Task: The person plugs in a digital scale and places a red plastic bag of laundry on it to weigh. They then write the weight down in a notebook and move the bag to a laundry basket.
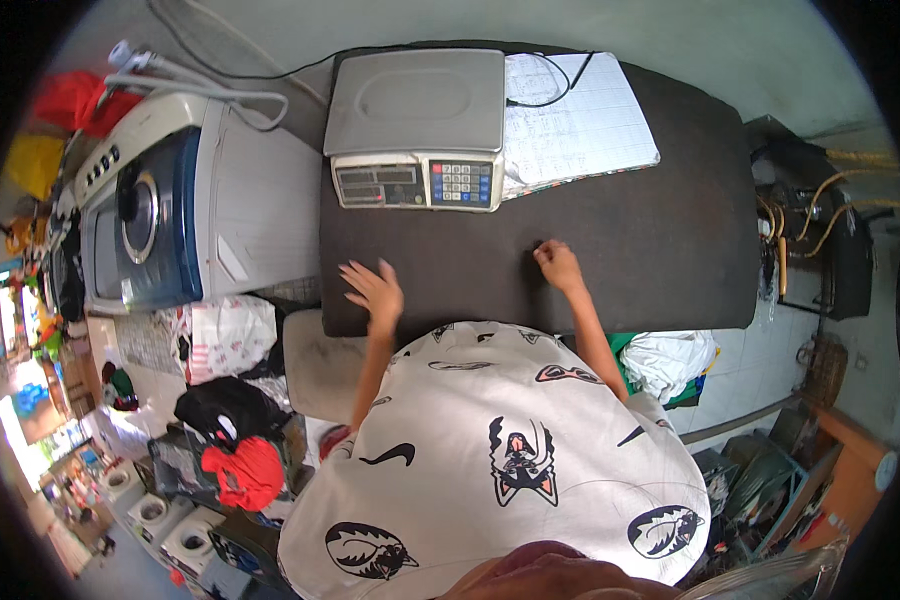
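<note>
My left hand [376,291] is spread, palm down, over the left front part of a dark padded table [675,247], below a digital counter scale [414,127]. Nothing is in it. My right hand [556,262] is near the middle of the table with its fingers curled; a small dark spot shows at the fingertips, and whether it is an object or shadow I cannot tell. Beyond it lies an open notebook [585,127] with handwriting, partly beside the scale. A black cable [547,103] and a dark pen [583,70] rest on its pages.
A top-loading washing machine [157,217] stands left of the table. A grey stool seat [319,367] is by the table's front left corner. Bags and clothes, among them a red cloth [246,472], lie at lower left. White cloth [667,366] sits below the front right edge.
</note>
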`<move>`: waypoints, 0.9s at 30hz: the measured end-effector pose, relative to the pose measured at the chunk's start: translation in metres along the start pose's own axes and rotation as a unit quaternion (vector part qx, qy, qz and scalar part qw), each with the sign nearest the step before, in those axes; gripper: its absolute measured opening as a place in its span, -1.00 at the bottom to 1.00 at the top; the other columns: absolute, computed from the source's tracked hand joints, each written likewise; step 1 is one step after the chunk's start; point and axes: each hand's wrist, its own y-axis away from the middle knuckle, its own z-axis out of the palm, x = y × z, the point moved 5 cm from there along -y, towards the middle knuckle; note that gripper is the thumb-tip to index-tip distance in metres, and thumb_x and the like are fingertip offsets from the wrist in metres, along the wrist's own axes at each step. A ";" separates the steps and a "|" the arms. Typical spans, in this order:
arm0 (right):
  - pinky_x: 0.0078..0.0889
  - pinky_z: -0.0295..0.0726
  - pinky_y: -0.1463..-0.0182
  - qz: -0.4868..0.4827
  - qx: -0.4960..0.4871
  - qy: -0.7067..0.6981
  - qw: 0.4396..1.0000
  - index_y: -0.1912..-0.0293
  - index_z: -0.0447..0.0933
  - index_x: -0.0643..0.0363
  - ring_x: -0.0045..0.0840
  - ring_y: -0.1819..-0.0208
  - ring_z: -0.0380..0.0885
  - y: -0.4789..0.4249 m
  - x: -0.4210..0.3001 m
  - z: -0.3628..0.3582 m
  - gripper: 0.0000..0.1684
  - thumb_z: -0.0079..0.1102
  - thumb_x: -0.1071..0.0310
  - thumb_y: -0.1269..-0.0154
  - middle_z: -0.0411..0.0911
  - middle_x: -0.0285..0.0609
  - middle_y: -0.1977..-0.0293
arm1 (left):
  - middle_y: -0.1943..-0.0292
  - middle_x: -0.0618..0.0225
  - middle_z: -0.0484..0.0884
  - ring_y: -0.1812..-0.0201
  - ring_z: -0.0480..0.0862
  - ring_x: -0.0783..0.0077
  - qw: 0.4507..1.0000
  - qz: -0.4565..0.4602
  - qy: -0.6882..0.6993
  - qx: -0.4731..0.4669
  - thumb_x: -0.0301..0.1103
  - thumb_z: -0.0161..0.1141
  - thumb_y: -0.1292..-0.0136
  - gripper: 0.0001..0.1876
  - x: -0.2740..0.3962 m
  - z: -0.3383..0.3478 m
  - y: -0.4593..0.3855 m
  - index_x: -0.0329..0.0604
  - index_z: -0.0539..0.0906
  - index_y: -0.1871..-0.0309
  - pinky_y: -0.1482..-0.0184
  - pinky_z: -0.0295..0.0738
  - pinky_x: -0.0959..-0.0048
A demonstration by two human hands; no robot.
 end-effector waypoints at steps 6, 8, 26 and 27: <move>-0.27 0.49 0.21 0.028 -0.151 -0.055 0.987 0.19 0.44 0.21 -0.26 0.29 0.51 -0.013 0.036 0.027 -0.76 0.15 0.30 -0.18 0.51 -0.04 0.35 | -0.38 -0.09 -0.54 -0.37 -0.51 -0.22 0.964 0.086 -0.011 -0.252 0.36 0.03 -0.03 0.15 0.012 0.000 0.091 -0.20 -0.36 -0.40 -0.14 -0.41 -0.47; -0.36 0.50 0.30 0.099 -0.245 -0.177 0.948 0.22 0.42 0.21 -0.39 0.36 0.48 -0.026 0.026 0.035 -0.82 0.14 0.35 -0.21 0.50 -0.15 0.36 | -0.33 -0.14 -0.65 -0.34 -0.60 -0.22 0.935 0.023 -0.068 -0.348 0.47 0.11 0.18 0.34 0.023 -0.002 0.089 -0.23 -0.48 -0.36 -0.13 -0.45 -0.47; -0.14 0.52 -0.04 0.294 -0.163 -0.661 0.671 0.10 0.34 0.46 -0.14 0.14 0.49 -0.064 -0.029 0.080 -0.71 -0.16 0.52 -0.19 0.44 0.16 0.17 | -0.32 -0.10 -0.73 -0.34 -0.66 -0.16 0.904 -0.067 -0.146 -0.397 0.52 0.29 0.55 0.61 0.041 -0.002 0.081 -0.18 -0.63 -0.31 -0.20 -0.42 -0.38; -0.09 0.49 -0.05 0.179 -0.110 -0.535 0.818 0.04 0.32 0.42 -0.15 0.10 0.47 -0.070 -0.018 0.061 -0.68 -0.14 0.52 -0.19 0.42 0.15 0.13 | -0.32 -0.09 -0.72 -0.34 -0.66 -0.16 0.903 -0.064 -0.147 -0.398 0.52 0.29 0.55 0.61 0.044 -0.003 0.081 -0.18 -0.63 -0.31 -0.20 -0.42 -0.39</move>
